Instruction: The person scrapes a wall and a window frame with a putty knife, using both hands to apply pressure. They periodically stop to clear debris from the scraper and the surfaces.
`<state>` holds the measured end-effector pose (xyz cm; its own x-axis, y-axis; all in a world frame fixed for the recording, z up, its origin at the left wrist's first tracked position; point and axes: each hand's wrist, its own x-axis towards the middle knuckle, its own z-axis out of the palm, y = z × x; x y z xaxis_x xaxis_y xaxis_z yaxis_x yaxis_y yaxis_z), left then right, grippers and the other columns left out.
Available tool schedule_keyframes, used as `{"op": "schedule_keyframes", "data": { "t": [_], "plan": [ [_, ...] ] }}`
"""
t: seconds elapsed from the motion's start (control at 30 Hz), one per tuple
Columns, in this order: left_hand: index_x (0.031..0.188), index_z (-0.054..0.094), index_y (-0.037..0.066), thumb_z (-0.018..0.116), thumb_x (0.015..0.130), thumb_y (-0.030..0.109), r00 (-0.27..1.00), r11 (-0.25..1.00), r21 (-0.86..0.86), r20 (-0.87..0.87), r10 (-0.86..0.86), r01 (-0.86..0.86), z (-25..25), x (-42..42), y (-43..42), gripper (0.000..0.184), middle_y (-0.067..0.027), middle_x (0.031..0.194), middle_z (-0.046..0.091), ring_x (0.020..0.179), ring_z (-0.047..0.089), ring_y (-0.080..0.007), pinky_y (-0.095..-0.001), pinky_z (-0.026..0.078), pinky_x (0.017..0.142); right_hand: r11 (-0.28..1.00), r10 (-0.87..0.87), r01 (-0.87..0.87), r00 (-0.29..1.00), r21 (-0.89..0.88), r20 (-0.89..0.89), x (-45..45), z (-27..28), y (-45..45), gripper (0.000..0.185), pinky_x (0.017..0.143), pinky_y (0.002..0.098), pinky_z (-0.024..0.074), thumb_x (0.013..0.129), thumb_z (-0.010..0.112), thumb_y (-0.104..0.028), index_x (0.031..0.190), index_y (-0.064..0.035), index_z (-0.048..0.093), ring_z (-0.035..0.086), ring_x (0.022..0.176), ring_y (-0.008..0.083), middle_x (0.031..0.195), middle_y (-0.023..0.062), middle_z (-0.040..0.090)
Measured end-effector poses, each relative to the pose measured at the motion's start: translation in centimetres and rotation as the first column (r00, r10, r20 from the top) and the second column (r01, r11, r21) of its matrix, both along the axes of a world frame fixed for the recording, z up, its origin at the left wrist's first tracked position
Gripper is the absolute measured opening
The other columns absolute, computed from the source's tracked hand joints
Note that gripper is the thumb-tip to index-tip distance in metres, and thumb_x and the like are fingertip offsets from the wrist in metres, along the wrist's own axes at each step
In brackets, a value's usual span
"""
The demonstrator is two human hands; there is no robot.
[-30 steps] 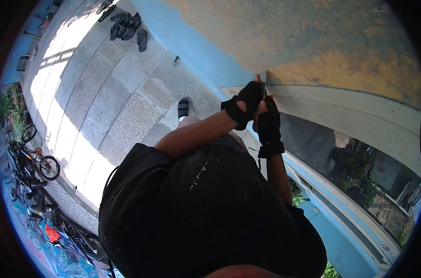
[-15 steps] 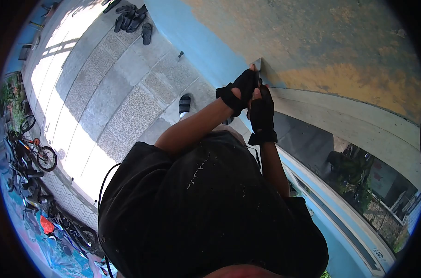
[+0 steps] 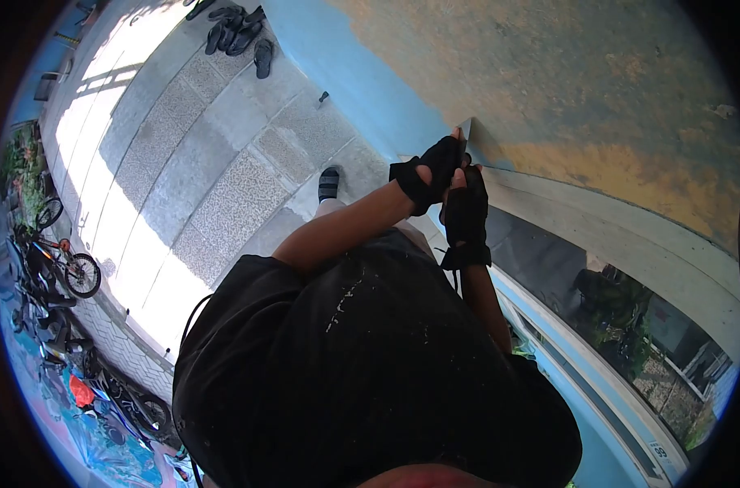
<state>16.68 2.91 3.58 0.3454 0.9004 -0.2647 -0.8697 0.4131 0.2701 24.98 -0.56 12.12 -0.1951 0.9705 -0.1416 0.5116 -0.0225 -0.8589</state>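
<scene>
Both my hands, in black fingerless gloves, are closed together on a scraper with a flat metal blade (image 3: 467, 126). My left hand (image 3: 436, 172) is near the blade, a fingertip lying along it. My right hand (image 3: 466, 207) grips lower down, around what looks like the handle, which the gloves mostly hide. The blade's edge meets the wall (image 3: 565, 89), where the blue paint gives way to a brown and ochre patchy surface, just above a pale ledge (image 3: 598, 199).
Below the ledge is a window opening (image 3: 549, 244) with dark glass and reflections. Black sandals (image 3: 238, 34) lie on the paved floor (image 3: 240, 187). A small dark object (image 3: 323, 97) is near the wall. Bicycles (image 3: 81, 275) and motorbikes stand at far left.
Both hands and the scraper have shifted slightly down and right in the picture. The blade remains against the wall, and the grip looks the same.
</scene>
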Motion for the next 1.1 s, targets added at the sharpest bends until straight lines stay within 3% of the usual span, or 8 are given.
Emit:
{"op": "schedule_keyframes", "data": {
  "t": [0.2,0.4,0.47,0.67,0.77,0.87,0.93,1.1],
  "plan": [
    [0.091,0.046,0.014,0.034,0.100,0.050,0.953,0.980,0.167,-0.264,0.149,-0.106,1.0,-1.1,-1.1,0.039,-0.0003,0.072,0.045,0.078,0.054,-0.0188,-0.0321,0.046,0.073,0.984,-0.076,0.087,0.994,-0.157,0.072,-0.3,-0.8,-0.4,0.032,0.072,0.0282,0.0465,0.099,0.043,-0.026,0.115,-0.0022,0.056,0.057,0.080,0.0148,0.094,0.0079,0.060],
    [0.090,0.046,0.014,0.035,0.100,0.050,0.994,0.991,-0.111,0.075,0.078,-0.069,0.1,-1.2,0.1,0.038,-0.0004,0.074,0.044,0.078,0.051,-0.0179,-0.0314,0.046,0.076,0.989,-0.027,-0.008,0.973,0.151,0.228,-0.7,-2.6,0.4,0.033,0.076,0.0343,0.0471,0.099,0.041,-0.025,0.115,0.0002,0.056,0.059,0.083,0.0218,0.095,0.0110,0.061],
    [0.089,0.046,0.014,0.035,0.100,0.049,0.941,0.966,0.250,-0.304,0.149,-0.072,-1.9,-1.0,0.2,0.038,-0.0006,0.074,0.045,0.079,0.051,-0.0184,-0.0321,0.046,0.077,0.987,-0.044,0.017,0.985,0.158,0.169,-0.8,-3.4,0.0,0.033,0.075,0.0345,0.0470,0.099,0.042,-0.025,0.115,0.0005,0.056,0.059,0.079,0.0231,0.093,0.0112,0.061],
    [0.087,0.046,0.014,0.037,0.098,0.051,0.994,0.995,0.010,0.044,-0.096,0.096,0.4,-0.9,-0.4,0.039,-0.0008,0.073,0.045,0.081,0.053,-0.0199,-0.0328,0.046,0.078,0.983,-0.178,0.171,0.978,-0.070,-0.111,-0.2,-2.2,-0.9,0.032,0.062,0.0301,0.0448,0.099,0.042,-0.026,0.114,-0.0016,0.056,0.055,0.069,0.0171,0.085,0.0084,0.059],
    [0.089,0.046,0.014,0.034,0.100,0.050,1.000,0.996,-0.092,0.020,0.015,-0.013,-1.7,-0.3,-0.1,0.040,0.0000,0.073,0.044,0.077,0.050,-0.0170,-0.0321,0.046,0.078,0.993,-0.093,0.077,0.976,0.091,0.198,-0.1,-3.1,-0.3,0.033,0.060,0.0258,0.0441,0.099,0.042,-0.026,0.117,-0.0022,0.056,0.053,0.069,0.0123,0.086,0.0056,0.058],
    [0.092,0.046,0.014,0.034,0.099,0.050,0.920,0.969,0.245,-0.374,0.116,-0.022,-2.6,0.2,-0.7,0.039,0.0004,0.072,0.045,0.076,0.050,-0.0173,-0.0320,0.046,0.079,0.994,-0.102,0.098,0.988,0.042,0.112,0.2,-2.8,-1.2,0.033,0.060,0.0251,0.0441,0.100,0.042,-0.026,0.119,-0.0027,0.055,0.053,0.070,0.0110,0.087,0.0046,0.058],
    [0.095,0.044,0.014,0.035,0.100,0.049,0.995,0.996,-0.068,-0.070,-0.067,0.063,0.1,-0.4,-0.4,0.036,0.0004,0.073,0.045,0.079,0.052,-0.0188,-0.0327,0.047,0.078,0.988,-0.141,0.138,0.989,-0.067,-0.036,0.2,-1.5,-1.3,0.035,0.094,0.0395,0.0427,0.098,0.044,-0.027,0.118,-0.0010,0.055,0.055,0.110,0.0383,0.115,0.0219,0.059],
    [0.099,0.044,0.014,0.034,0.101,0.046,0.999,0.997,-0.078,0.034,0.007,-0.005,0.7,-1.2,-0.1,0.034,-0.0001,0.075,0.045,0.078,0.052,-0.0172,-0.0318,0.047,0.078,0.989,-0.110,0.097,0.987,0.116,0.115,-0.3,-2.7,-0.7,0.034,0.070,0.0295,0.0464,0.099,0.044,-0.027,0.119,-0.0023,0.056,0.057,0.080,0.0168,0.093,0.0093,0.060]
  ]
}}
